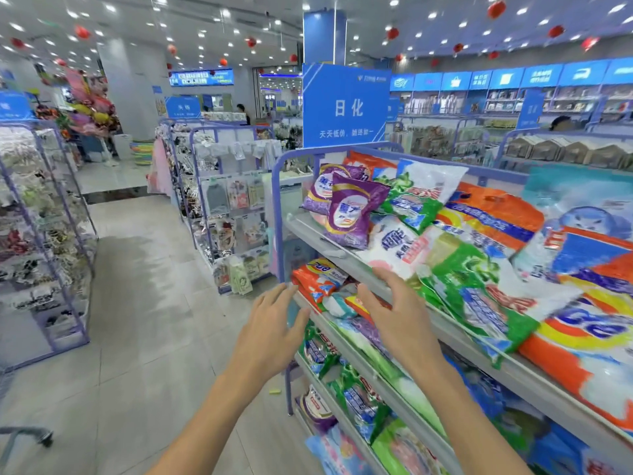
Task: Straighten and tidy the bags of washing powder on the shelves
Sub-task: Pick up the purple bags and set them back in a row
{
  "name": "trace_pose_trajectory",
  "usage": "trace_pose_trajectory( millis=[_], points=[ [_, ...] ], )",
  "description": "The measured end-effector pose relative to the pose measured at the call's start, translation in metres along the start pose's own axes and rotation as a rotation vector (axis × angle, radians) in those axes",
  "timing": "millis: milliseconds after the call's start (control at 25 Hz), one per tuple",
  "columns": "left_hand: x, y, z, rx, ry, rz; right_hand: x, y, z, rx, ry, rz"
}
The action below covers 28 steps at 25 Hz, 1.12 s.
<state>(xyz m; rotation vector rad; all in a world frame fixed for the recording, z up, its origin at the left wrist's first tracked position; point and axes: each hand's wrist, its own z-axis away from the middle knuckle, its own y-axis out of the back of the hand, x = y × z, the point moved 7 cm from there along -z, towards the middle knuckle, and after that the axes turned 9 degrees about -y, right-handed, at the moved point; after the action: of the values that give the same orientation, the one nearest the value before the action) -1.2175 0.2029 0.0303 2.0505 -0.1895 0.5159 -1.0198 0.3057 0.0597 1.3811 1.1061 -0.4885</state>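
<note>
Bags of washing powder lie jumbled on a tiered shelf unit at the right. On the top shelf (310, 234) a purple bag (352, 214) leans over the front edge, with a white bag (394, 246) and a green and white bag (476, 289) beside it. An orange bag (317, 279) lies on the shelf below. My left hand (270, 327) is open in front of the shelf's left end, holding nothing. My right hand (397, 310) is open too, its fingertips at the lower edge of the white bag.
The shelf's purple corner post (278, 217) stands just left of my hands. Across the tiled aisle (147, 303) are racks of small goods (226, 214) and a wire rack (41, 234) at the far left. A blue sign (346, 104) rises behind the shelf.
</note>
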Motion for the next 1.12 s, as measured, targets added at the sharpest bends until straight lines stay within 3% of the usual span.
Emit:
trace_pose_trajectory(
  millis=[280, 720, 880, 1000, 1120],
  points=[
    [-0.105, 0.001, -0.128, -0.049, -0.123, 0.1, -0.031, -0.088, -0.102, 0.135, -0.087, -0.051],
    [-0.136, -0.039, -0.314, -0.1, -0.182, 0.383, -0.015, -0.1, -0.234, 0.38, -0.249, 0.037],
    [-0.156, -0.07, -0.414, -0.114, -0.078, 0.445, 0.015, -0.107, -0.281, 0.372, -0.395, 0.113],
    [-0.183, -0.113, -0.465, -0.245, 0.045, 0.433, 0.036, -0.117, -0.3, 0.375, -0.456, 0.167],
    [-0.185, -0.138, -0.491, -0.314, 0.088, 0.594, 0.042, -0.114, -0.309, 0.433, -0.537, 0.208]
  ],
)
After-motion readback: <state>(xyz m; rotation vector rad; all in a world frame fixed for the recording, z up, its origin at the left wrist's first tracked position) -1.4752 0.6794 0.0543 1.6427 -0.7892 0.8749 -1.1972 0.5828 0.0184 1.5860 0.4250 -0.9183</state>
